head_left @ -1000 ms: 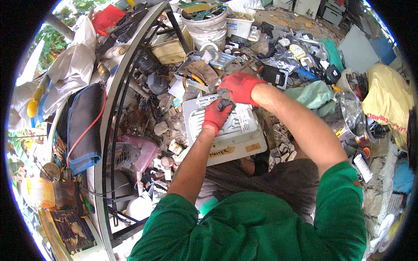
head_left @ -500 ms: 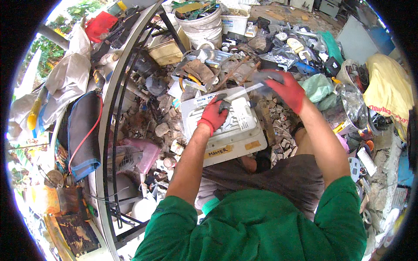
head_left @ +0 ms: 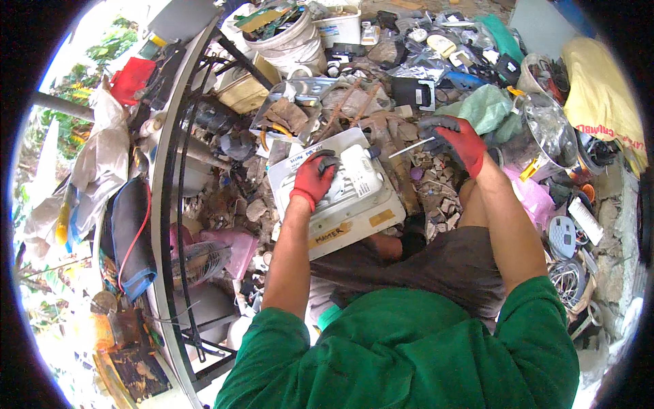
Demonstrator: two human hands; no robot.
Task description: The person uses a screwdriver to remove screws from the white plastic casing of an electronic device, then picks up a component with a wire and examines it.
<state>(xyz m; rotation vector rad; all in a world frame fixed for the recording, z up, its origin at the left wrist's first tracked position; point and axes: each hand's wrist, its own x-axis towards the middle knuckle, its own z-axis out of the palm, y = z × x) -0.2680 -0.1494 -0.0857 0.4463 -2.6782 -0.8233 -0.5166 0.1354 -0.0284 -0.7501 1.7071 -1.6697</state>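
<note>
A light grey, box-like electronic device (head_left: 357, 228) with a ribbed top and tape labels rests at my lap. My left hand (head_left: 317, 178), in a red glove with grey fingertips, lies on its upper face with bent fingers, holding it. A white cover-like part (head_left: 363, 170) shows beside that hand. To the right, my right hand (head_left: 456, 142), gloved alike, is closed around a tool with a thin straight metal shaft (head_left: 411, 148), which looks like a screwdriver; its handle is hidden in the glove. The shaft points left toward the device and is apart from it.
Rubble and scrap surround me. Ahead stand a white bucket (head_left: 289, 51) of circuit boards and a tray of scrap (head_left: 300, 92). A metal frame (head_left: 167, 170) rises on the left. At the right are a clear bag-lined bucket (head_left: 545, 129) and a yellow sack (head_left: 603, 95).
My right hand has moved back from the device's far edge, and the tool's shaft now shows clearly. The left hand stays on the device. The whole view has shifted slightly.
</note>
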